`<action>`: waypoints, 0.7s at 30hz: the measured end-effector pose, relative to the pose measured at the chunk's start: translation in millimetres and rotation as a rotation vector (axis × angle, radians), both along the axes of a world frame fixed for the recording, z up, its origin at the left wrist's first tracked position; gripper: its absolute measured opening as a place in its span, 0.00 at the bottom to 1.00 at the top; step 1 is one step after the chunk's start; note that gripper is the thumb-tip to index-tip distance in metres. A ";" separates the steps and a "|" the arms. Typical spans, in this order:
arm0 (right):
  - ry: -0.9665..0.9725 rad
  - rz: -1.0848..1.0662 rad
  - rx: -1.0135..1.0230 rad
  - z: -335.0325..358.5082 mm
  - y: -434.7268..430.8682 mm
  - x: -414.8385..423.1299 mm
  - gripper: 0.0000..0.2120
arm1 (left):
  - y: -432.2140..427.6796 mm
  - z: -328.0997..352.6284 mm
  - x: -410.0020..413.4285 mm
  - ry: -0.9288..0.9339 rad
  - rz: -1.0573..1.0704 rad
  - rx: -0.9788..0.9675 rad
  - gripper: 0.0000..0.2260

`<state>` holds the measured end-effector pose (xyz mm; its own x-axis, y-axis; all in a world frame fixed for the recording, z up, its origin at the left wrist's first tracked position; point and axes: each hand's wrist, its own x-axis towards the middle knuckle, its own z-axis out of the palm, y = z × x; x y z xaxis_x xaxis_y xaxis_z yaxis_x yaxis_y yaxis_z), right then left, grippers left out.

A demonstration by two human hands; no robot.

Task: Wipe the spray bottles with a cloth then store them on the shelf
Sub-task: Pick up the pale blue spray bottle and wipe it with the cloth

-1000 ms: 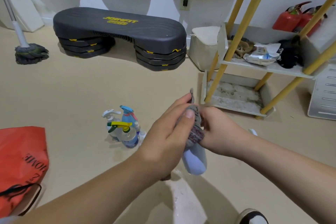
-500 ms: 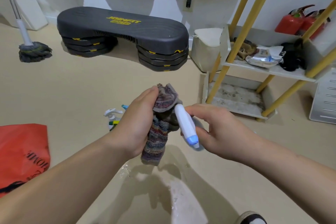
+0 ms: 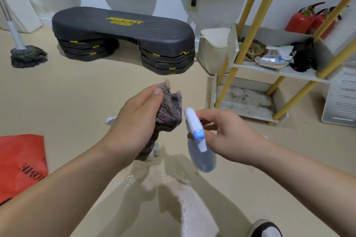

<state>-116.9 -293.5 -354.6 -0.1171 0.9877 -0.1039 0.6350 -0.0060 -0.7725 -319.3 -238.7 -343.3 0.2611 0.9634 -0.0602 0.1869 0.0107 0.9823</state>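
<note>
Left hand fingers clamped on bunched striped cloth, right hand fingers gripping the neck of a spray bottle tilted above the wet floor, shelf well off right.

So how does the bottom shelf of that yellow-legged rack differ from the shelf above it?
The bottom shelf sits by the floor, its surface blotched with grime; the upper shelf looks cleaner. The bottom shelf carries nothing visible, while the upper shelf holds rags, a crinkled packet and a black bundle. Both are white trays between yellow poles.
</note>
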 end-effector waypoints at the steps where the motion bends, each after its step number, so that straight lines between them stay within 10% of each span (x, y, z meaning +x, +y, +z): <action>1: 0.099 -0.030 -0.046 0.2 0.4 0.1 0.10 | -0.2 -1.5 1.6 -0.001 -0.005 -0.006 0.16; 10: 0.722 -0.151 -0.356 -0.4 5.1 -1.7 0.10 | -6.1 -1.6 17.4 -0.281 0.013 -0.230 0.18; 17: 0.614 -0.242 -0.229 0.3 8.1 -4.4 0.06 | -31.4 -15.0 29.5 -0.045 -0.269 0.334 0.17; 21: 0.591 -0.213 -0.151 9.6 5.3 -9.0 0.07 | -12.0 -22.1 24.2 -0.048 -0.203 -0.020 0.16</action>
